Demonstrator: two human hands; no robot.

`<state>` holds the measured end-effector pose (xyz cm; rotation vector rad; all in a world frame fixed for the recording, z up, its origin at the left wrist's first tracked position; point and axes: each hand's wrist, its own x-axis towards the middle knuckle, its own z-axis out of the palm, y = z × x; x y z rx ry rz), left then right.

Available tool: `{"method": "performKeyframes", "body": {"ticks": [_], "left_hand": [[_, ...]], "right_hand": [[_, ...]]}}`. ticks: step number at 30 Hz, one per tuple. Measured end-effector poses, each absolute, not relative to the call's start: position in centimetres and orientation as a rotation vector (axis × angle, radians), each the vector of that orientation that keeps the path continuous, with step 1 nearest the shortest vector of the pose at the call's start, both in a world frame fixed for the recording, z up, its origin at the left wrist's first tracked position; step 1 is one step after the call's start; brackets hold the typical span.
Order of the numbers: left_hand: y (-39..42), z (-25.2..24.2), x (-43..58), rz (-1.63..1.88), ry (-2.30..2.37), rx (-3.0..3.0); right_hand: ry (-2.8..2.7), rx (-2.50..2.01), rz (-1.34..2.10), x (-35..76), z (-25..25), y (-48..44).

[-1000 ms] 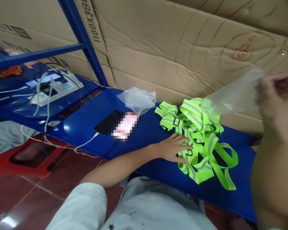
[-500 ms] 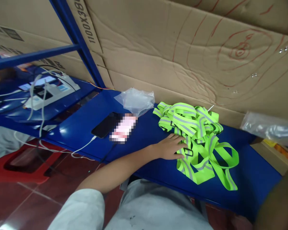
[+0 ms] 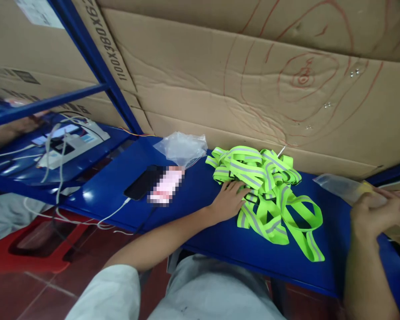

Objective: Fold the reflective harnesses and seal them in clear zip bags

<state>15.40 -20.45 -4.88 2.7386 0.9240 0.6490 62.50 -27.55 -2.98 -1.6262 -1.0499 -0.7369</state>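
Mostly blue shelf under green straps — cardboard wall behind

Soft, even indoor light falls from above, a little dim and warm. The glossy blue shelf throws small white glints well to the left of the left hand, past the phone, where a pixelated patch blots the picture. The neon straps under that hand look sharp, with faint shadows beneath. The right hand and the clear bag it pinches look smeared. Far up-left of both hands, the blue post leans and bows.
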Motion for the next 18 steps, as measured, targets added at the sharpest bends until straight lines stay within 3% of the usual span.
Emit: {"method": "performKeyframes", "body": {"ticks": [5,9,18], "left_hand": [[-23.9,-3.7,16.0,0.903,0.488,2.893],[-27.2,-4.0,18.7,0.779,-0.175,3.174],[-21.0,-4.9,24.2,0.647,0.360,3.239]], "right_hand": [[-1.338,-1.630,-0.652,57.9,-4.2,-25.5],[-1.469,-1.593,-0.496,54.1,-4.6,-24.8],[-1.308,-1.623,-0.243,53.5,-4.1,-25.6]]}}
